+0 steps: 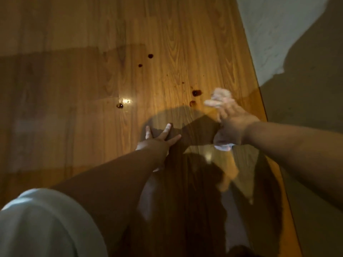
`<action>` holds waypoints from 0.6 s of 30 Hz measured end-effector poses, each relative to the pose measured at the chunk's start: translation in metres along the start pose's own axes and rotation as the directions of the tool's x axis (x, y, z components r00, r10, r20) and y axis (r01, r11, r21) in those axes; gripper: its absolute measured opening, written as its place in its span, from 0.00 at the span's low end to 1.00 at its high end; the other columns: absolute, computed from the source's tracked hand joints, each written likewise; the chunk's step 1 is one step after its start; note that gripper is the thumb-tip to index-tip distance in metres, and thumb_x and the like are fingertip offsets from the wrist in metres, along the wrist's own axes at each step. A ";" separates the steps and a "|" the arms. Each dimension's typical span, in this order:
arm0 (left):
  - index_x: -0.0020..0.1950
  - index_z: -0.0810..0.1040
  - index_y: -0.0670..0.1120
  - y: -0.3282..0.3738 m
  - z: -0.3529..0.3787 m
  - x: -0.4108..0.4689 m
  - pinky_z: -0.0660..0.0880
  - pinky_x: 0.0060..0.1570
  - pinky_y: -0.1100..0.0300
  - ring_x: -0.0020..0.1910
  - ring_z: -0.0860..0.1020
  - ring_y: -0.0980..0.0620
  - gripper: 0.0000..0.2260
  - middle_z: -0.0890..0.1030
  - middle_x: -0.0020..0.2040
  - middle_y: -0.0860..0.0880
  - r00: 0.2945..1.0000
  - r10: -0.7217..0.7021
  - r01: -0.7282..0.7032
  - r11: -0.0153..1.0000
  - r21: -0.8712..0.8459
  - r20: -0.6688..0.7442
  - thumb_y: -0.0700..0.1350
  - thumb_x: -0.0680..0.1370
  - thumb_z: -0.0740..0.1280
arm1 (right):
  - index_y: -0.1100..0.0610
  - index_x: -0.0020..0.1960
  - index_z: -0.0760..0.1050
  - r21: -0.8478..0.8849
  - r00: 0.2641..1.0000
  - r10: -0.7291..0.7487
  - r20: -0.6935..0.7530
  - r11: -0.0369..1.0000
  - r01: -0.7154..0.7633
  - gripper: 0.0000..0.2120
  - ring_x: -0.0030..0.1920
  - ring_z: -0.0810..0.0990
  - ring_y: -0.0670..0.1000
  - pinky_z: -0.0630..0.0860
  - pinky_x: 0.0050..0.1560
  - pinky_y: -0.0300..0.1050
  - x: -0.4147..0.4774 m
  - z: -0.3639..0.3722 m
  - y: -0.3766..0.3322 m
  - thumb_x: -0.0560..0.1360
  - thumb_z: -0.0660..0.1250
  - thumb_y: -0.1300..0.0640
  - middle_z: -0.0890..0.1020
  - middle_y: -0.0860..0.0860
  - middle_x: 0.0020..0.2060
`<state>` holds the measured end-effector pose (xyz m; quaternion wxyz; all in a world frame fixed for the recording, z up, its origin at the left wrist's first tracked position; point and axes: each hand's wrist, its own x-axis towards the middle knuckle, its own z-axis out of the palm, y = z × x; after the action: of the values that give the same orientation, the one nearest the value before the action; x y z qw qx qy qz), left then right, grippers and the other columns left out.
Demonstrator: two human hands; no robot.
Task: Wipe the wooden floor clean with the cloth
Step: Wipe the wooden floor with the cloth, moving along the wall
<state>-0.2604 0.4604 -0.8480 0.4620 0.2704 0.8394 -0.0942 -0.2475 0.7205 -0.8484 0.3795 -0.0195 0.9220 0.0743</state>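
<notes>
Currently we have the left hand point(157, 140) flat on the glossy brown wooden plank floor point(74, 80), fingers spread and holding nothing; it looks like a brace so we can lean forward. The right hand point(235, 123) has its grip curled round the crumpled pale cloth point(220, 98), wadded up, probably to give a thick pad. That area is blurred, so we can't tell if the cloth touches the floor. It sits just beside the nearest dark red-brown spill drops point(196, 93), near the pale wall point(269, 25). More drops lie farther out and to the left, so we judge the wiping is barely started.
</notes>
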 end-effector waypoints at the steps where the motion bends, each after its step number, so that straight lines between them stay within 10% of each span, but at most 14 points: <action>1: 0.74 0.34 0.65 -0.001 -0.003 -0.001 0.63 0.67 0.34 0.74 0.38 0.31 0.50 0.26 0.74 0.52 0.998 -0.031 0.029 0.998 -0.055 -0.048 0.49 0.73 0.73 | 0.58 0.74 0.63 0.011 0.993 0.109 -0.037 0.994 -0.108 0.42 0.76 0.35 0.62 0.41 0.75 0.58 -0.004 0.005 0.006 0.68 0.56 0.34 0.49 0.61 0.77; 3: 0.76 0.37 0.62 -0.008 -0.006 0.000 0.62 0.69 0.37 0.76 0.42 0.35 0.48 0.31 0.77 0.47 0.984 -0.146 0.129 0.978 -0.162 -0.098 0.49 0.74 0.73 | 0.64 0.75 0.61 0.223 0.929 0.320 -0.186 0.935 -0.277 0.39 0.75 0.33 0.64 0.38 0.75 0.61 -0.010 0.025 0.019 0.75 0.54 0.37 0.45 0.64 0.77; 6: 0.77 0.35 0.60 -0.012 -0.012 0.006 0.65 0.68 0.41 0.77 0.45 0.36 0.51 0.33 0.77 0.45 0.971 -0.229 0.218 0.964 -0.154 -0.060 0.48 0.72 0.74 | 0.67 0.76 0.55 0.551 0.796 0.429 -0.427 0.821 -0.147 0.35 0.77 0.42 0.63 0.42 0.77 0.55 -0.002 0.041 0.019 0.77 0.63 0.52 0.48 0.65 0.77; 9: 0.76 0.33 0.58 -0.008 -0.019 0.006 0.63 0.69 0.41 0.76 0.47 0.34 0.53 0.33 0.77 0.42 0.973 -0.231 0.229 0.968 -0.102 -0.012 0.46 0.72 0.75 | 0.61 0.76 0.61 0.486 0.805 0.226 -0.549 0.869 0.088 0.26 0.75 0.59 0.59 0.53 0.74 0.50 0.018 0.035 -0.014 0.80 0.58 0.53 0.64 0.60 0.74; 12: 0.76 0.32 0.57 -0.009 -0.025 0.002 0.64 0.70 0.43 0.76 0.49 0.35 0.49 0.34 0.77 0.42 0.973 -0.230 0.229 0.969 -0.091 -0.005 0.47 0.75 0.72 | 0.56 0.78 0.54 0.294 0.771 0.035 -0.636 0.934 0.201 0.25 0.78 0.51 0.55 0.49 0.76 0.54 0.029 0.029 -0.020 0.83 0.50 0.51 0.57 0.54 0.78; 15: 0.77 0.34 0.56 -0.011 -0.029 0.001 0.62 0.71 0.43 0.77 0.48 0.37 0.50 0.35 0.78 0.44 0.978 -0.208 0.207 0.955 -0.211 0.016 0.52 0.74 0.72 | 0.60 0.71 0.67 0.351 0.775 0.206 -0.597 0.936 0.021 0.22 0.72 0.64 0.62 0.60 0.72 0.60 0.040 0.035 -0.002 0.80 0.55 0.53 0.68 0.61 0.71; 18: 0.77 0.35 0.55 -0.008 -0.026 0.002 0.61 0.71 0.42 0.76 0.45 0.36 0.53 0.34 0.78 0.44 0.976 -0.216 0.209 0.940 -0.270 0.001 0.56 0.71 0.74 | 0.63 0.77 0.54 0.558 0.734 0.503 -0.456 0.804 -0.205 0.29 0.76 0.53 0.62 0.50 0.75 0.56 0.057 0.023 0.020 0.80 0.54 0.51 0.57 0.61 0.76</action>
<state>-0.2844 0.4652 -0.8355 0.4695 0.1144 0.8751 -0.0248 -0.2736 0.7452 -0.9019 0.0482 0.2336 0.9671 -0.0888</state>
